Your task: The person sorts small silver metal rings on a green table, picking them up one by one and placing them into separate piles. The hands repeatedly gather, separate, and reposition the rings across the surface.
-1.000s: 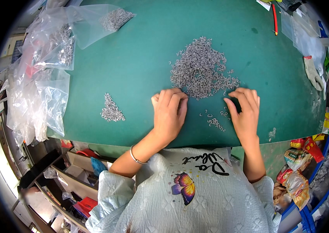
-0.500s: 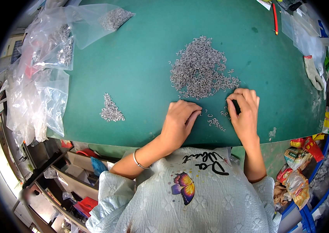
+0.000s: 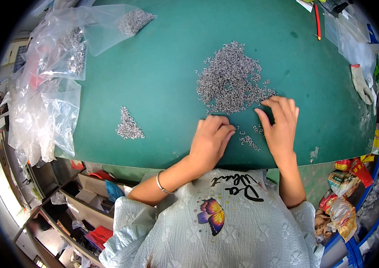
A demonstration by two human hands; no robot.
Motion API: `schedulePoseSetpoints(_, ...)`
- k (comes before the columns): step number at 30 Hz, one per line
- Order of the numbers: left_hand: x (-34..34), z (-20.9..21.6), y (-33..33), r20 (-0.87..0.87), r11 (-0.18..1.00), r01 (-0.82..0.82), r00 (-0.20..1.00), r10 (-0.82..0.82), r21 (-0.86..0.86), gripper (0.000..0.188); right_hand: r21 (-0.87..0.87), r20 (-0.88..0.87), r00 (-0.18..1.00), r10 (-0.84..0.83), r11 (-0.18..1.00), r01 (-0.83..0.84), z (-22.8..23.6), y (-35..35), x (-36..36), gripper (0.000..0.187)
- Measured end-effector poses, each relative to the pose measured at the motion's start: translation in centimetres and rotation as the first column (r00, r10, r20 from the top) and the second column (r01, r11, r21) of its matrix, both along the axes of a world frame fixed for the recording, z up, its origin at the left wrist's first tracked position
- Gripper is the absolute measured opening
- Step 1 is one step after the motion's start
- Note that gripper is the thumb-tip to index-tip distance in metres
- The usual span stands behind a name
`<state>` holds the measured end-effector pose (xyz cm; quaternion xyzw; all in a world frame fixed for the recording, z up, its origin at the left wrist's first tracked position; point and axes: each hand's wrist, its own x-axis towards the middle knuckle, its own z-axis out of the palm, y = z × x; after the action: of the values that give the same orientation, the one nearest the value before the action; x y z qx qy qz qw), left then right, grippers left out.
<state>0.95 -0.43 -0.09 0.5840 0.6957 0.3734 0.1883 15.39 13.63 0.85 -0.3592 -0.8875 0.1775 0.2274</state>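
Note:
A large heap of small grey metal C-shaped rings (image 3: 229,80) lies on the green tabletop (image 3: 167,76). Just below it, my left hand (image 3: 211,139) rests with fingers curled and thumb pressed against them; whatever is in the pinch is hidden. At the heap's lower right edge is my right hand (image 3: 281,123), its thumb and fingers apart and nothing visible between them. Between the two hands lies a small scatter of the same rings (image 3: 248,141). Farther left sits a smaller pile of rings (image 3: 129,126).
Clear plastic bags (image 3: 51,107), some with rings inside, cover the table's left side. A filled bag (image 3: 136,21) lies at the far left. A red pencil-like stick (image 3: 317,22) and a light glove (image 3: 360,83) lie on the right, and colourful packets (image 3: 341,196) hang beyond the edge.
My right thumb and fingers have spread apart, and that hand has shifted slightly up toward the heap. My left hand has moved a little to the right, its fingers more curled.

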Motion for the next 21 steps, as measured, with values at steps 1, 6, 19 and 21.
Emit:
schedulePoseSetpoints(1,0.1,0.1,-0.1,0.023,0.999,0.036,0.999,-0.036,0.007,0.018,0.016,0.002,1.0,0.01,1.0,-0.01,-0.3,0.0,0.0,0.019)
schedulePoseSetpoints(6,0.0,0.4,-0.2,0.08,0.997,0.058,0.995,-0.063,0.058,0.022,0.038,0.008,0.998,0.058,0.998,-0.058,-0.6,0.2,0.6,0.016)
schedulePoseSetpoints(19,0.8,-0.2,-0.2,0.13,0.983,0.163,0.976,-0.173,0.085,0.032,-0.01,-0.033,0.996,0.081,0.997,-0.081,-0.1,-0.2,0.6,0.016)
schedulePoseSetpoints(21,0.3,0.2,0.6,0.02,0.994,0.091,0.996,-0.092,0.066,0.034,-0.005,-0.025,0.995,0.099,0.995,-0.099,-0.6,0.2,-0.1,0.015)
